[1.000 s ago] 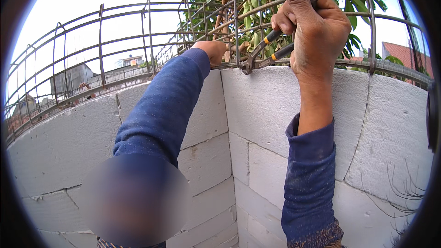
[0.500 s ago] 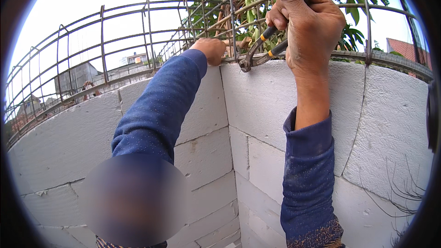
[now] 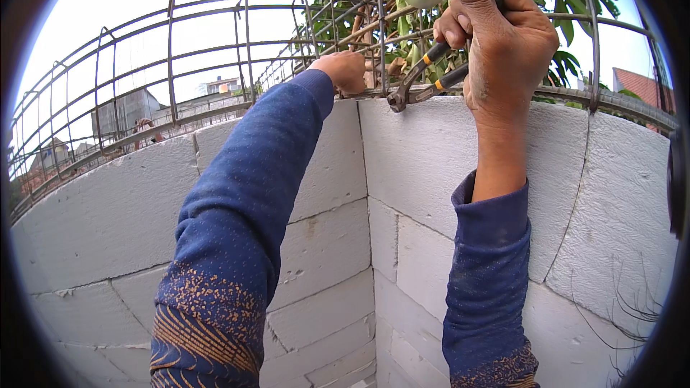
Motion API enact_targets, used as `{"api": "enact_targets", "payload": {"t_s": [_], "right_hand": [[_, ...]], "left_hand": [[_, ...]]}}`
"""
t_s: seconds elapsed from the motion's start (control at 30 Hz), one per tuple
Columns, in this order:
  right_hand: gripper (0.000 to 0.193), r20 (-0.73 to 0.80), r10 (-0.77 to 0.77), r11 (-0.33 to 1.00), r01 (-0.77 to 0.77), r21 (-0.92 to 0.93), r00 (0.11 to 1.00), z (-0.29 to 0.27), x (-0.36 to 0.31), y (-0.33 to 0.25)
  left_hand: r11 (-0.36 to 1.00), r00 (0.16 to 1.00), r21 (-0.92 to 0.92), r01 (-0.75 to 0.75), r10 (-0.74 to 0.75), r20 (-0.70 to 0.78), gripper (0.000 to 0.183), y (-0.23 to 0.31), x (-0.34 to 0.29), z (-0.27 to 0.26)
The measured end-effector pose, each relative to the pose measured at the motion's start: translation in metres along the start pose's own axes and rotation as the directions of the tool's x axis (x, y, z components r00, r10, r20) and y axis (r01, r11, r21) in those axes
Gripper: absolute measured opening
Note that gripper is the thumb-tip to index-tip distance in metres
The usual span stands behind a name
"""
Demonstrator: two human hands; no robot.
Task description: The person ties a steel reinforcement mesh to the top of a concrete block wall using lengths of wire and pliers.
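My right hand (image 3: 503,47) is closed around the handles of a pair of pincers (image 3: 411,85), dark metal with yellow-banded black grips, its thumb pointing up. The pincers' jaws rest close to the top edge of the white block wall (image 3: 424,151), just right of the inner corner. On the left side of that corner, my left hand (image 3: 343,72) reaches over the wall top and is curled against the lower bars of the steel rebar cage (image 3: 171,65). Its fingertips are hidden, so what they grip does not show.
The rebar cage runs along both walls above the blocks. Leafy branches (image 3: 568,7) press behind it at the corner. Thin loose wires (image 3: 625,309) stick out at lower right. Beyond the wall stand a grey building (image 3: 126,116) and a red tiled roof (image 3: 640,86).
The view has shifted slightly, so walls, cage and both hands appear farther right. Both hands and the pincers keep about the same place at the corner.
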State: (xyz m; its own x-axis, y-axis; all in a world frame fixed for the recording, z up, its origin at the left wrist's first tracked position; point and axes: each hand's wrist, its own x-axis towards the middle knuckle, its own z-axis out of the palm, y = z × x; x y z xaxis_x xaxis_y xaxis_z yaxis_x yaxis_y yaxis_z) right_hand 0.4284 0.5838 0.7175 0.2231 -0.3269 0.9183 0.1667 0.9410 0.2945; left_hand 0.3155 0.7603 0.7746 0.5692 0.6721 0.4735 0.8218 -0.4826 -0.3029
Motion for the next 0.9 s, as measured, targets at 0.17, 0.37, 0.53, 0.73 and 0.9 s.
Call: {"api": "enact_targets", "payload": {"t_s": [0.17, 0.37, 0.53, 0.73, 0.9], "right_hand": [[0.027, 0.064, -0.047, 0.998, 0.049, -0.036, 0.997, 0.008, 0.001, -0.001], [0.031, 0.033, -0.097, 0.985, 0.1, -0.143, 0.995, 0.039, 0.019, 0.011], [0.031, 0.094, -0.201, 0.967, 0.213, -0.14, 0.975, 0.071, 0.022, 0.02], [0.033, 0.137, -0.124, 0.951, 0.158, -0.267, 0.983, 0.093, 0.027, 0.008], [0.034, 0.144, -0.171, 0.976, 0.187, -0.108, 0.975, 0.092, 0.031, 0.022]], "left_hand": [[0.982, 0.993, 0.168, -0.091, 0.102, -0.061, 0.036, -0.018, 0.017, 0.021], [0.926, 0.985, -0.373, 0.047, -0.105, -0.136, 0.032, -0.018, 0.023, 0.0], [0.978, 0.985, -0.16, -0.132, 0.111, -0.13, 0.031, -0.027, 0.039, 0.006], [0.962, 0.949, 0.073, -0.263, 0.272, -0.161, 0.029, -0.033, 0.031, 0.023], [0.982, 0.97, -0.007, -0.19, 0.187, -0.153, 0.03, -0.019, 0.021, 0.021]]}}
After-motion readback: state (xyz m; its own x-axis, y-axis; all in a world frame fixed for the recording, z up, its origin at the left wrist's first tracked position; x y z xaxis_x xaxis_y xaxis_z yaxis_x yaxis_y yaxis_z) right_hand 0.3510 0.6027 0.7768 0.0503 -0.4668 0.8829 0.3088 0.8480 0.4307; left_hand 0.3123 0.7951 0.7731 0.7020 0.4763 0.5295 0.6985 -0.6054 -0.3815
